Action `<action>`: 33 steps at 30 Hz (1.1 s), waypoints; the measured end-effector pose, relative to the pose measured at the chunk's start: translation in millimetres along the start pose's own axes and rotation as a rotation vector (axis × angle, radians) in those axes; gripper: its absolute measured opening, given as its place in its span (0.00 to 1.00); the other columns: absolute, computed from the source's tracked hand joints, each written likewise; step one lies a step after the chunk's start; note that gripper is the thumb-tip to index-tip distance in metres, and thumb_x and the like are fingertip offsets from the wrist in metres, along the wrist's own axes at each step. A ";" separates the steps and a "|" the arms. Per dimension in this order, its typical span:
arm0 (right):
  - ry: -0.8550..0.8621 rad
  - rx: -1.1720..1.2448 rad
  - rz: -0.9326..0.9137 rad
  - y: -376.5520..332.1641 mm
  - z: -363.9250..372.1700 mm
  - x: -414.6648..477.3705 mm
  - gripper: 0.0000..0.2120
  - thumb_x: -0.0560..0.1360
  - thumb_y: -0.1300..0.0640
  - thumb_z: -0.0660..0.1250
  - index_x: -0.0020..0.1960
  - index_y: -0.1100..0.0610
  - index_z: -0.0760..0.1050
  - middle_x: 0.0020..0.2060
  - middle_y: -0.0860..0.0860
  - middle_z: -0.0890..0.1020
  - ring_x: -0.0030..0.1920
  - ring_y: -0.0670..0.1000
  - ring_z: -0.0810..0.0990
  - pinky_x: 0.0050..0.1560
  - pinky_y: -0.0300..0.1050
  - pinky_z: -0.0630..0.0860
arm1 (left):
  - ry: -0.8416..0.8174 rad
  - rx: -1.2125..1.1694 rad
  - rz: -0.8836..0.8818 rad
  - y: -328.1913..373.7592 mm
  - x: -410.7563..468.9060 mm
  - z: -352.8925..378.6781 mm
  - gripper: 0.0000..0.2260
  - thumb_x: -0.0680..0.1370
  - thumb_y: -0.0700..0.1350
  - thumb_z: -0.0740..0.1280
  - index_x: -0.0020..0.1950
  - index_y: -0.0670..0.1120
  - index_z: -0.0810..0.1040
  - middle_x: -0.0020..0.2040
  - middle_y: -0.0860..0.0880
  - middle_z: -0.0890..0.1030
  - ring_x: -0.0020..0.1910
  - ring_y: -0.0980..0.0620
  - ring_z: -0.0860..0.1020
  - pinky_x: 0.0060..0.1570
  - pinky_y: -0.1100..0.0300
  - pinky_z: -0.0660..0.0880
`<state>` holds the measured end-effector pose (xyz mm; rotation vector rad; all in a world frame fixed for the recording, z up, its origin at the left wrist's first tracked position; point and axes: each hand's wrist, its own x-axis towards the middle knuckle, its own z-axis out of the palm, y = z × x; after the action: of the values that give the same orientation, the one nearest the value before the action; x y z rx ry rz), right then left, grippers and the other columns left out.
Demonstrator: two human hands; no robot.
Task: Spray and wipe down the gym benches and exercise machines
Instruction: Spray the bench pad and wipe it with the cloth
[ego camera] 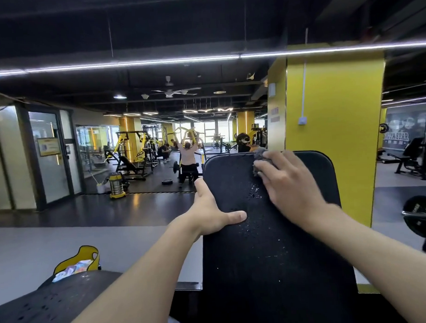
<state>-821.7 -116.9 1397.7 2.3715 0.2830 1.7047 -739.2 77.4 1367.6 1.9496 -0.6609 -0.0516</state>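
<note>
Hands: right hand [289, 182] clutches bunched grey cloth [260, 154] atop black padded backrest [272, 256]; left hand [209, 211] grips its left edge.
Technique: wipe downward through droplets [253, 191].

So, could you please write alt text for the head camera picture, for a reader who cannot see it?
A person's right hand holds a grey cloth against the top of a black bench pad, while the left hand grips the pad's left edge. Wet drops dot the pad; a gym with a yellow pillar lies behind.
</note>
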 end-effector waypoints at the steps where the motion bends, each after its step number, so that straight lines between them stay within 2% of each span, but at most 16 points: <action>1: 0.007 0.021 0.027 -12.9 2.8 -6.4 0.05 0.75 0.65 0.68 0.51 0.62 0.80 0.50 0.58 0.78 0.44 0.61 0.73 0.44 0.58 0.75 | 0.003 0.001 0.000 -0.8 0.1 0.0 0.43 0.63 0.56 0.82 0.61 0.60 0.51 0.68 0.50 0.67 0.66 0.48 0.71 0.66 0.46 0.74; 3: -0.058 0.041 -0.098 -32.0 4.3 -23.1 0.05 0.75 0.62 0.66 0.49 0.60 0.79 0.50 0.57 0.79 0.43 0.60 0.73 0.43 0.56 0.74 | 0.006 0.013 0.002 -1.0 0.4 0.5 0.43 0.62 0.56 0.82 0.60 0.60 0.50 0.67 0.49 0.68 0.65 0.48 0.72 0.65 0.47 0.75; 5: -0.153 0.029 -0.301 -21.1 -2.8 -25.0 0.06 0.75 0.62 0.67 0.51 0.58 0.80 0.52 0.56 0.79 0.44 0.58 0.74 0.43 0.54 0.74 | 0.007 0.017 0.000 -1.0 0.6 0.3 0.43 0.62 0.56 0.82 0.60 0.60 0.51 0.67 0.49 0.69 0.65 0.48 0.73 0.64 0.47 0.75; 6: -0.164 0.011 -0.334 -8.1 -5.8 -19.4 0.06 0.75 0.63 0.68 0.52 0.58 0.80 0.52 0.55 0.80 0.44 0.58 0.75 0.43 0.54 0.74 | 0.007 0.013 0.001 -0.8 0.4 0.4 0.44 0.62 0.56 0.82 0.62 0.60 0.51 0.67 0.49 0.68 0.65 0.48 0.72 0.65 0.47 0.75; 7: -0.134 0.008 -0.296 4.4 -6.7 -12.3 0.06 0.75 0.63 0.70 0.52 0.58 0.80 0.51 0.55 0.80 0.44 0.58 0.75 0.43 0.54 0.74 | 0.005 0.012 0.002 -0.2 0.0 0.3 0.44 0.62 0.56 0.82 0.63 0.59 0.51 0.68 0.49 0.68 0.66 0.48 0.72 0.66 0.47 0.74; 10: 0.034 0.040 0.044 16.5 -5.9 0.9 0.06 0.73 0.65 0.72 0.50 0.61 0.81 0.49 0.57 0.80 0.44 0.60 0.75 0.45 0.57 0.76 | -0.002 0.001 0.003 0.1 -0.2 -0.2 0.45 0.62 0.57 0.82 0.63 0.59 0.51 0.69 0.49 0.67 0.67 0.47 0.71 0.66 0.46 0.74; 12: 0.035 0.009 0.090 -0.9 0.1 -8.3 0.05 0.74 0.66 0.70 0.49 0.62 0.80 0.49 0.58 0.78 0.44 0.60 0.74 0.44 0.58 0.76 | -0.005 0.001 0.001 0.6 -0.7 -0.1 0.43 0.63 0.55 0.82 0.62 0.59 0.51 0.68 0.49 0.67 0.67 0.47 0.71 0.66 0.46 0.74; 16: -0.148 -0.007 -0.298 3.1 -9.3 -20.8 0.06 0.75 0.63 0.67 0.51 0.60 0.80 0.51 0.57 0.79 0.43 0.58 0.74 0.42 0.55 0.74 | 0.000 0.009 -0.016 1.6 -1.3 -0.4 0.42 0.63 0.56 0.82 0.61 0.59 0.52 0.67 0.49 0.69 0.66 0.47 0.72 0.64 0.46 0.75; 17: -0.152 -0.024 -0.321 14.2 -12.0 -15.2 0.06 0.75 0.63 0.68 0.51 0.59 0.80 0.50 0.56 0.79 0.43 0.58 0.75 0.42 0.54 0.74 | 0.000 0.007 -0.014 2.0 -2.1 -0.2 0.43 0.63 0.56 0.82 0.62 0.59 0.52 0.67 0.49 0.69 0.66 0.47 0.72 0.65 0.46 0.75; 18: -0.116 -0.020 -0.260 23.9 -12.9 -8.8 0.06 0.74 0.64 0.69 0.51 0.59 0.81 0.50 0.55 0.79 0.43 0.59 0.76 0.42 0.53 0.74 | 0.000 0.006 -0.013 2.4 -2.6 -0.1 0.43 0.64 0.55 0.82 0.63 0.58 0.51 0.68 0.48 0.68 0.67 0.47 0.71 0.66 0.46 0.74; 21: 0.058 0.041 0.154 18.9 -9.5 -2.1 0.06 0.73 0.67 0.71 0.49 0.61 0.81 0.48 0.56 0.79 0.44 0.61 0.76 0.45 0.54 0.76 | -0.004 0.006 -0.015 2.9 -2.7 -0.3 0.43 0.67 0.53 0.82 0.65 0.57 0.51 0.69 0.48 0.67 0.67 0.46 0.71 0.67 0.46 0.73; 23: 0.026 0.025 0.125 -7.2 -3.7 -12.0 0.05 0.72 0.66 0.68 0.47 0.61 0.80 0.48 0.57 0.79 0.42 0.60 0.74 0.42 0.55 0.75 | 0.000 0.011 -0.017 3.4 -3.0 0.0 0.43 0.66 0.54 0.82 0.64 0.58 0.51 0.68 0.48 0.68 0.67 0.47 0.71 0.66 0.46 0.74; 26: -0.143 0.040 -0.229 -14.2 -8.6 -27.0 0.05 0.73 0.63 0.67 0.47 0.59 0.80 0.49 0.55 0.79 0.42 0.58 0.74 0.41 0.54 0.74 | 0.004 0.016 -0.026 2.8 -3.0 0.3 0.43 0.66 0.53 0.82 0.63 0.59 0.50 0.67 0.48 0.69 0.66 0.47 0.72 0.65 0.47 0.75; 27: -0.164 0.047 -0.255 -3.3 -12.3 -23.9 0.05 0.73 0.63 0.68 0.48 0.58 0.81 0.50 0.55 0.80 0.42 0.58 0.75 0.41 0.53 0.75 | 0.002 0.011 -0.024 3.1 -3.5 0.7 0.43 0.66 0.53 0.82 0.63 0.59 0.50 0.67 0.48 0.68 0.66 0.47 0.72 0.65 0.47 0.75; 30: -0.037 0.042 -0.026 22.6 -14.7 -11.5 0.07 0.73 0.65 0.71 0.50 0.59 0.82 0.50 0.55 0.80 0.44 0.60 0.78 0.43 0.55 0.76 | 0.000 -0.004 -0.019 3.4 -4.7 0.2 0.46 0.65 0.54 0.82 0.66 0.59 0.50 0.69 0.48 0.67 0.67 0.46 0.71 0.67 0.45 0.73; 33: 0.053 0.032 0.190 3.0 -8.5 -16.0 0.06 0.73 0.65 0.71 0.50 0.60 0.82 0.49 0.56 0.79 0.44 0.60 0.76 0.43 0.56 0.76 | -0.001 0.002 -0.017 4.0 -3.8 0.5 0.47 0.64 0.54 0.82 0.67 0.58 0.49 0.70 0.48 0.66 0.67 0.46 0.70 0.67 0.45 0.73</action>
<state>-834.7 -123.6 1386.6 2.4481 0.0955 1.8599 -744.3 77.6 1369.8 1.9569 -0.6451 -0.0623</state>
